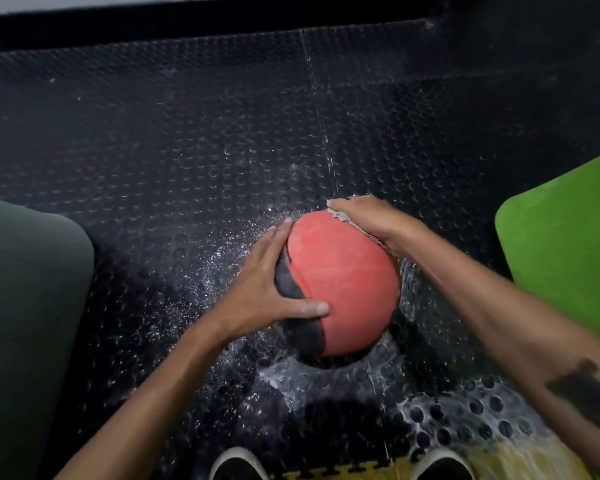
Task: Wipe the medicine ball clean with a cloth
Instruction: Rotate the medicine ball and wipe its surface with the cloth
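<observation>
Medicine ball scuffed red with black panel.

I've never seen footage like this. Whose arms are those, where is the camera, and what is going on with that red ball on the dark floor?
No machine here: these are a person's two bare arms, filmed by a wide-angle camera worn on the head and looking down, so you see what the person sees.

The medicine ball, red with black panels, rests on a black studded rubber floor that looks wet and speckled around it. The left hand steadies the ball, fingers spread over its side. The right hand presses a pale cloth against the ball's far upper side; only the cloth's edge shows beneath the hand.

A dark green mat lies at the left, a bright green mat at the right, and the person's shoe tips show at the bottom.
</observation>
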